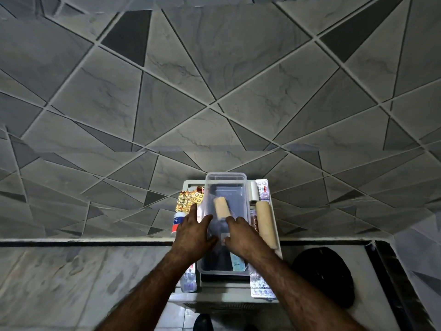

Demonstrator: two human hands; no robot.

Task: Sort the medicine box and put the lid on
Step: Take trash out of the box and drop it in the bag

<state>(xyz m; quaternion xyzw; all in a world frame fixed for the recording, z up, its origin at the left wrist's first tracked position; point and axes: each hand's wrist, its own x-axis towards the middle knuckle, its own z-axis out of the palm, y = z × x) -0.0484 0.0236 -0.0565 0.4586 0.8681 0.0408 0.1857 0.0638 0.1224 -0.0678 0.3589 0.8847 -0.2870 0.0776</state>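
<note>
A clear plastic medicine box (225, 176) stands on a small white table (235, 298). Inside it a short tan bandage roll (220, 206) lies in a clear plastic bag (216, 225), and a teal packet (238, 260) sits near the front. My left hand (192, 231) grips the box's left wall, thumb inside and fingers outside. My right hand (242, 237) reaches into the box and pinches the bag's near end. A dark flat piece (224, 278) shows under the box's front edge; I cannot tell whether it is the lid.
Left of the box lie gold blister strips (191, 199), a white tube (177, 222) and a blister strip (188, 281). On the right are a long tan roll (266, 225), a white roll (253, 191) and blister strips (261, 286). A black round object (322, 275) rests on the marble ledge.
</note>
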